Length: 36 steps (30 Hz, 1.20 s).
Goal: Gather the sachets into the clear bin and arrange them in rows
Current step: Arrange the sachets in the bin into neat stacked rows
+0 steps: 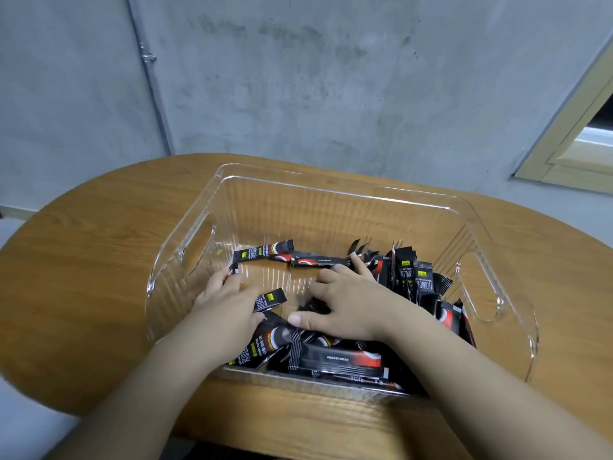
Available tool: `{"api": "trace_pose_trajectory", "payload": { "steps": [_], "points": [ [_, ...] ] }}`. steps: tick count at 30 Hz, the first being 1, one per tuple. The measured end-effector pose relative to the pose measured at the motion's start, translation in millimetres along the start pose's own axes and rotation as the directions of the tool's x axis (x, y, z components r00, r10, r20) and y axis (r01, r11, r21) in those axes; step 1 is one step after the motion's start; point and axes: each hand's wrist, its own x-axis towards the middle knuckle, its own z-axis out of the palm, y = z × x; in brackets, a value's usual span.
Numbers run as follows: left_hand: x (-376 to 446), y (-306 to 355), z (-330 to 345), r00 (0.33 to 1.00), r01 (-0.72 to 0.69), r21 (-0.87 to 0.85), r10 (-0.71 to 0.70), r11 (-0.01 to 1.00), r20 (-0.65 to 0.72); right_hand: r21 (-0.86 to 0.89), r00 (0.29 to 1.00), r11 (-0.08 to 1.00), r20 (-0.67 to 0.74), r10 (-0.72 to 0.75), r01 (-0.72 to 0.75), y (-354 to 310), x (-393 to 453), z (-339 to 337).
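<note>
A clear bin [331, 194] sits on a brown wood counter [83, 260]. Both hands are inside the bin.

The left hand [229, 302] is at about 8 o'clock in the bin. Its fingers curl around a black sachet [269, 298] that pokes out by the thumb side. Another sachet end shows at its fingertips, near the bin's left wall.

The right hand [348, 303] is in the middle of the bin. Its fingers are spread out and lie flat on the sachets. The thumb points to 9 o'clock. The fingertips touch a sachet that lies flat at 12 o'clock. I cannot tell if this hand is pinching anything under the palm.

Many black sachets are in the bin. A bunch [418, 280] stands up on end at 3 o'clock, close together by the right wall. A messy pile [331, 356] lies flat at 6 o'clock, under the wrists. A few long ones [265, 254] lie in a line at 11 o'clock along the far side. The floor of the bin between the two hands is bare.

A gray wall [298, 78] is behind the counter.
</note>
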Motion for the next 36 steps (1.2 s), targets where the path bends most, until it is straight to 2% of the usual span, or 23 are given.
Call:
{"api": "trace_pose_trajectory", "payload": {
  "steps": [3,6,9,12,15,17,18,21,26,31,36],
  "points": [
    [0.1,-1.9,3.2,1.000,0.007,-0.014,-0.007,1.000,-0.009,0.139,1.000,0.990,0.024,-0.005,0.002,1.2,-3.2,-3.6],
    [0.2,-1.8,4.3,1.000,0.009,-0.019,-0.009,1.000,-0.011,0.201,0.987,0.980,0.157,-0.038,0.005,0.8,-6.9,-12.0],
    [-0.5,-0.8,3.1,1.000,0.005,-0.024,-0.005,1.000,0.006,0.121,0.957,0.992,0.280,-0.074,0.041,-2.4,-11.7,-14.1],
    [-2.1,0.3,1.3,1.000,0.006,-0.030,-0.005,1.000,0.016,0.034,0.962,0.993,0.247,-0.115,0.110,-3.2,-12.0,-6.2],
    [-3.0,0.9,1.2,1.000,0.005,-0.026,-0.004,1.000,0.016,0.211,0.972,0.974,0.198,-0.123,0.080,-3.5,-12.9,-8.3],
    [-2.7,0.9,1.8,1.000,0.001,-0.020,0.000,1.000,0.011,0.367,0.972,0.929,0.202,-0.118,0.037,-3.8,-15.6,-15.1],
    [-2.4,0.9,2.0,1.000,-0.002,-0.016,0.002,1.000,0.011,0.391,0.968,0.920,0.211,-0.134,0.042,-3.2,-17.5,-18.4],
    [-0.6,0.1,2.8,1.000,-0.007,-0.005,0.007,1.000,0.010,0.329,0.937,0.940,0.291,-0.191,0.089,-1.9,-23.4,-27.2],
    [-1.0,0.0,3.4,1.000,-0.003,-0.026,0.003,1.000,0.011,0.209,0.902,0.974,0.397,-0.170,0.091,4.8,-26.3,-34.9],
    [-1.2,0.0,2.4,1.000,-0.007,-0.031,0.007,1.000,0.019,0.175,0.915,0.980,0.373,-0.152,0.091,3.3,-25.9,-33.9],
    [-1.7,0.8,2.2,1.000,-0.004,-0.032,0.004,0.999,0.008,0.038,0.943,0.994,0.317,-0.105,0.098,-17.1,-21.5,-22.1]
  ]
}}
